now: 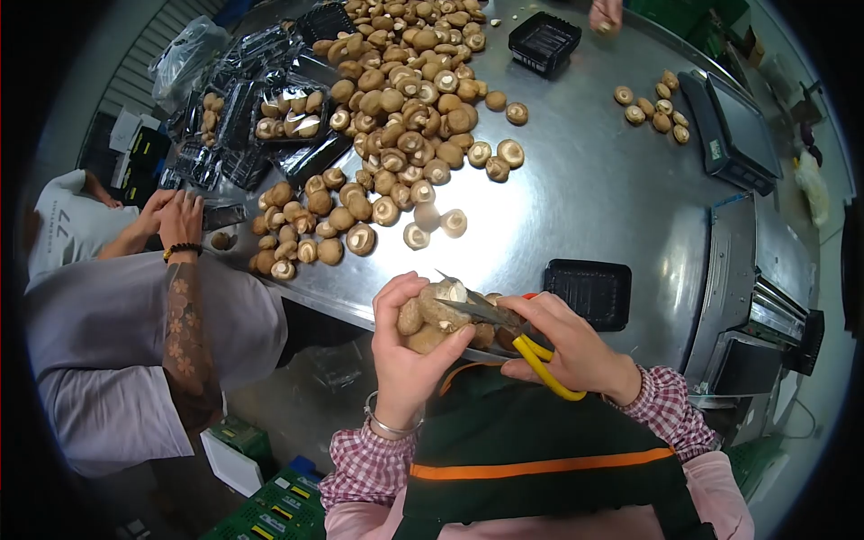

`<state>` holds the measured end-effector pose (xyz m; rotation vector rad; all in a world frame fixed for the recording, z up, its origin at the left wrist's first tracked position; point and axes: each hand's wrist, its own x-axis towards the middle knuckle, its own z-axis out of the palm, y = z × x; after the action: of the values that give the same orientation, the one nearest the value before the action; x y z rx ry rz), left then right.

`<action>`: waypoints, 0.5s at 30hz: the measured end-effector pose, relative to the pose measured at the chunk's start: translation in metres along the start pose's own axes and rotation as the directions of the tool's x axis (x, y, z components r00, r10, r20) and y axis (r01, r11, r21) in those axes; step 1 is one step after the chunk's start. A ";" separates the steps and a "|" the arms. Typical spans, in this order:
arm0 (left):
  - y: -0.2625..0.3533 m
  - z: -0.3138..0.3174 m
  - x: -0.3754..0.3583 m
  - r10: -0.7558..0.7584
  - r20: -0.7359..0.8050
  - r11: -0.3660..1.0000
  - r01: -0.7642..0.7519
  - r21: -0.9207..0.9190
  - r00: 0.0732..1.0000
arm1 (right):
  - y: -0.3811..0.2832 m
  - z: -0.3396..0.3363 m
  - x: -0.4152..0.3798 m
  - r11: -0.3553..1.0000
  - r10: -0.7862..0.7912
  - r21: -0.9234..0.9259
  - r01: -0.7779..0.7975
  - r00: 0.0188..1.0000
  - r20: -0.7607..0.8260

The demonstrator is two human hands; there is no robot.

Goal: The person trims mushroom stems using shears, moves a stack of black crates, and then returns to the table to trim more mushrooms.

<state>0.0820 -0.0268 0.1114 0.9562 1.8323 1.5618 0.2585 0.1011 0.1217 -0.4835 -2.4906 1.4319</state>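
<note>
In front of my apron, my left hand (407, 373) is closed around a few brown mushrooms (439, 313), one with its pale stem facing up. My right hand (576, 346) grips scissors (540, 362) with yellow handles. The scissor blades lie at the pale stem, pointing left. More mushrooms (483, 337) show partly hidden under the blades, near the table edge. A black plastic tray (588, 294) sits on the steel table (594, 198) just beyond my right hand.
A large mushroom pile (405, 117) spreads over the table's left half. Black trays and clear-wrapped packs (290, 115) lie beyond it. A few mushrooms (661, 110) are beside a scale (733, 130). Another tray (544, 42) and a person's hand (607, 13) are at the back. People (180, 297) stand left.
</note>
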 end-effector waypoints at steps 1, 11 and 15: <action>-0.001 -0.001 -0.001 0.012 0.015 0.999 -0.013 0.049 1.000 | 0.002 0.001 -0.002 1.000 0.008 -0.011 -0.008 1.000 0.012; 0.004 0.007 -0.004 -0.150 -0.016 0.984 0.147 -0.103 0.989 | 0.006 0.009 -0.006 1.000 0.025 0.007 -0.025 1.000 0.002; 0.007 0.007 -0.006 -0.232 -0.003 0.959 0.228 -0.168 0.973 | 0.009 0.014 -0.010 0.989 0.143 0.037 -0.145 0.987 0.071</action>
<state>0.0921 -0.0265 0.1166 0.6273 1.7265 1.5564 0.2644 0.0906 0.1066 -0.6284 -2.5177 1.5755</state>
